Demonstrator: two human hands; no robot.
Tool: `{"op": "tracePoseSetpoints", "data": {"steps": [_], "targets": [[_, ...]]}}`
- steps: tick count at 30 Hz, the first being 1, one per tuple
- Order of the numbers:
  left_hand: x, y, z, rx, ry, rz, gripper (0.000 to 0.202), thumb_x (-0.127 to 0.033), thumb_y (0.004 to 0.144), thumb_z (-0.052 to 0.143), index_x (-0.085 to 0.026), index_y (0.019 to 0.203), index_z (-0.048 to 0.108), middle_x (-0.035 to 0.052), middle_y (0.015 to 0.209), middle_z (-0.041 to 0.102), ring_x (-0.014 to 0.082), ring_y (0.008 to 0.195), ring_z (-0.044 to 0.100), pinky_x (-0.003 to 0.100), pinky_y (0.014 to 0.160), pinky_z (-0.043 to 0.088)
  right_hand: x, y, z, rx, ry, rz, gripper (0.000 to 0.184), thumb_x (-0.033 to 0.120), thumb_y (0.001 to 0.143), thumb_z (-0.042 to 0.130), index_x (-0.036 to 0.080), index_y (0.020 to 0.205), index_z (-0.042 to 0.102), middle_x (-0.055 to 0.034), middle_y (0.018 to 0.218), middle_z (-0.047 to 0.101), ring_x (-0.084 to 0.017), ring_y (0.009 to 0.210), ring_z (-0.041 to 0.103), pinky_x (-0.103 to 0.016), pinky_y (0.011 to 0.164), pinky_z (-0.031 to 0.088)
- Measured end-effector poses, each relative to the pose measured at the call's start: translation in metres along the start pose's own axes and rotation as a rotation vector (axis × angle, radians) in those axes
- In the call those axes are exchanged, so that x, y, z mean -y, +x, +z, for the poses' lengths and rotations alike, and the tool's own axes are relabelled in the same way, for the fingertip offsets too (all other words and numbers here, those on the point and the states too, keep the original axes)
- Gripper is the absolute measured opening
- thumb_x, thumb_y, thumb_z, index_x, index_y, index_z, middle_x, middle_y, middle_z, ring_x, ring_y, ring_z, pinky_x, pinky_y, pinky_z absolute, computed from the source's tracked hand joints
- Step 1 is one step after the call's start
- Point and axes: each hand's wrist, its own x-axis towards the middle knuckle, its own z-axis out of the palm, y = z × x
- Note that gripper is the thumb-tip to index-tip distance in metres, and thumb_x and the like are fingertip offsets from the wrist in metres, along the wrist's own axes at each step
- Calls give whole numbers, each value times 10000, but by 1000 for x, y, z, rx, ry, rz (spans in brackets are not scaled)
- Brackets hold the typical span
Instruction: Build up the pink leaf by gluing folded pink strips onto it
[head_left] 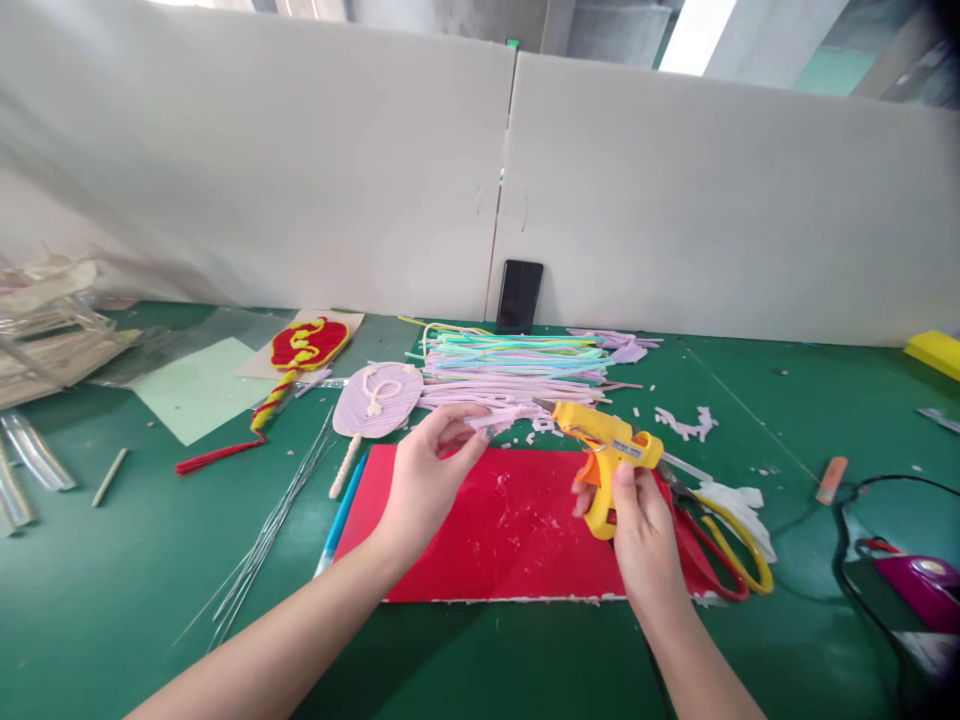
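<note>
My right hand (641,520) is wrapped round the grip of a yellow hot glue gun (604,430), its nozzle pointing left. Between the fingertips of my left hand (431,470) is a small pale lilac piece (486,422), held a little left of the nozzle; its exact shape is hard to make out. Below both hands lies a red board (517,530) with whitish specks on it. Just beyond my left hand rests a lilac fan-shaped piece (377,400) with a cream curl on its face and a twisted handle.
Pastel pipe cleaners (517,355) lie in a bundle behind the board. Scissors (720,540) with red and yellow handles sit at its right. A red and yellow fan (310,345), thin wires (277,530) and a blue pen (345,510) are leftward. A phone (520,297) leans against the partition.
</note>
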Motion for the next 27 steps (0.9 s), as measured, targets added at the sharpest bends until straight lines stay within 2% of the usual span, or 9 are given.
{"op": "tracePoseSetpoints", "data": {"steps": [4, 8, 10, 13, 18, 21, 27], "targets": [[-1, 0, 0, -23, 17, -3, 145, -180, 775, 607, -200, 918, 616, -6, 901, 692, 103, 810, 654, 184, 763, 519, 2, -1, 1, -7, 28, -41, 389, 598, 815, 489, 217, 891, 465, 55, 540, 533, -93, 403, 495, -195, 382, 393], [-1, -1, 0, -24, 2, -22, 162, -190, 777, 609, -196, 939, 606, 3, 907, 695, 117, 822, 665, 205, 768, 530, 8, -6, 5, -69, -71, -22, 490, 494, 611, 748, 220, 910, 473, 96, 503, 485, -82, 359, 435, -202, 356, 389], [-1, -1, 1, -26, -3, -27, 163, -196, 776, 612, -193, 938, 605, 11, 924, 696, 126, 829, 669, 217, 766, 536, 10, -8, 7, -116, -155, 11, 536, 466, 545, 788, 215, 916, 494, 84, 520, 512, -93, 360, 452, -215, 346, 401], [-2, -2, 1, -28, 5, -32, 166, -199, 771, 614, -188, 937, 605, 22, 942, 696, 141, 844, 674, 232, 763, 543, 9, -9, 8, -133, -220, 17, 529, 479, 563, 763, 210, 944, 512, 52, 565, 552, -113, 377, 487, -225, 333, 402], [-4, -4, 2, -16, 15, -53, 176, -209, 779, 607, -186, 953, 608, 37, 968, 696, 155, 874, 677, 247, 788, 541, 3, -7, 6, -69, -213, 16, 571, 471, 588, 737, 208, 1032, 493, 6, 665, 609, -144, 450, 559, -232, 360, 427], [-4, -5, 3, -10, 17, -52, 178, -224, 785, 600, -191, 960, 611, 41, 986, 695, 163, 889, 677, 257, 798, 542, 4, -9, 7, -49, -213, 16, 539, 478, 603, 714, 210, 1016, 496, -1, 684, 617, -156, 487, 592, -240, 399, 460], [-5, -8, 5, 15, 26, -57, 167, -208, 786, 602, -197, 951, 621, 33, 974, 699, 155, 893, 677, 242, 800, 547, 3, -11, 8, 25, -245, 47, 476, 473, 658, 666, 205, 1002, 476, 40, 602, 565, -110, 360, 493, -228, 349, 394]]}}
